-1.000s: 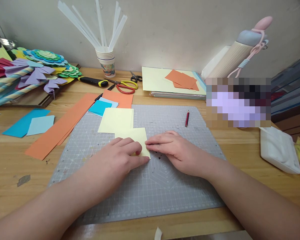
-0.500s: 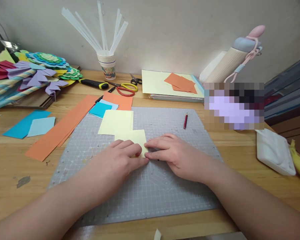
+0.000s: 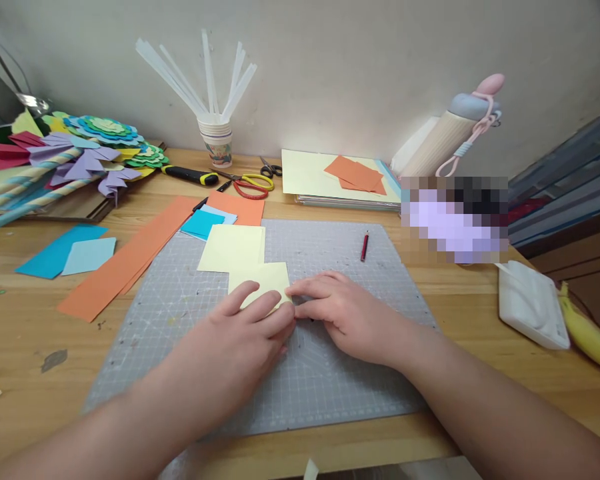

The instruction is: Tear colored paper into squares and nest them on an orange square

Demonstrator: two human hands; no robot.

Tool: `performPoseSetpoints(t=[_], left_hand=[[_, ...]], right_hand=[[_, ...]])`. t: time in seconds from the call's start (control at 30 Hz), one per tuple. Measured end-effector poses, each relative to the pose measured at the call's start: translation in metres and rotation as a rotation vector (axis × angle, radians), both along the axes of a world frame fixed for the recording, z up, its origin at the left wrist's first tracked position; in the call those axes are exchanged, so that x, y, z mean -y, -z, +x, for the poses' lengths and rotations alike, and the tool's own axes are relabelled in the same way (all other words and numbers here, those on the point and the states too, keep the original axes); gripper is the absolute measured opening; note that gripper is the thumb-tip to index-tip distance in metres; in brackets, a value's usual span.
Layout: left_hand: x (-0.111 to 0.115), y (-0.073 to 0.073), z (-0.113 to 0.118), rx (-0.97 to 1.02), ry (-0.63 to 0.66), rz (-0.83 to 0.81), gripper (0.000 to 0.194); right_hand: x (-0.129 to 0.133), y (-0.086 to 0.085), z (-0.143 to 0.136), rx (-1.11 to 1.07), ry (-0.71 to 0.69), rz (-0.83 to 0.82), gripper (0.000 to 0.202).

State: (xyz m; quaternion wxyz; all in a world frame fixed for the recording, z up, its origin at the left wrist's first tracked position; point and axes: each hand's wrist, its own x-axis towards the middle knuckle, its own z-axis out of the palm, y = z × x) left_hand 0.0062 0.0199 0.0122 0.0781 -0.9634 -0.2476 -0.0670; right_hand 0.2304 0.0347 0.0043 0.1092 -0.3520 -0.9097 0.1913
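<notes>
A small sheet of pale yellow paper [image 3: 263, 275] lies on the grey cutting mat [image 3: 325, 393], its near part hidden under my fingers. My left hand [image 3: 253, 327] rests over its near edge with fingers outstretched and slightly apart. At the sheet's right edge, my right hand [image 3: 337, 310] holds it with index finger and thumb, the other fingers curved behind. Both hands' fingertips come close together at the near right corner. Just behind lie more pale yellow sheets [image 3: 234, 247], touching or overlapping this one.
Blue papers [image 3: 203, 225] and orange strips [image 3: 130, 257] lie left and behind. A red pencil [image 3: 365, 247] is on the mat. Scissors [image 3: 254, 185], a box cutter [image 3: 190, 175], a cup of white strips [image 3: 217, 143] and a paper stack [image 3: 305, 172] stand along the wall.
My left fingers have lifted and spread, and the left thumb has drawn back under the hand. My right hand stays at the sheet's edge. The camera view has shifted slightly.
</notes>
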Motion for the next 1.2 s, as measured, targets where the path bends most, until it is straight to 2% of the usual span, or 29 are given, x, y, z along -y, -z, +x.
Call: performPoseSetpoints(t=[0.1,0.33,0.47,0.67,0.87,1.2], left_hand=[[0.002,-0.002,0.001,-0.012,0.029,0.039,0.013],[0.008,-0.002,0.005,-0.010,0.035,0.101,0.014],[0.010,-0.002,0.007,-0.007,-0.039,0.113,0.010],[0.010,-0.006,0.002,0.037,-0.165,0.009,0.012],[0.016,-0.010,-0.012,0.061,-0.261,-0.025,0.020],[0.026,-0.014,-0.053,0.073,-0.388,-0.100,0.029]], right_hand=[[0.000,0.000,-0.001,0.006,0.001,-0.003,0.050],[-0.002,0.001,0.001,-0.024,0.002,0.003,0.050],[-0.002,0.002,0.002,-0.035,0.001,0.006,0.051],[-0.002,0.005,0.004,-0.030,-0.007,0.029,0.053],[-0.002,0.005,0.004,-0.027,-0.009,0.041,0.052],[-0.002,0.003,0.004,-0.013,0.001,0.023,0.052]])
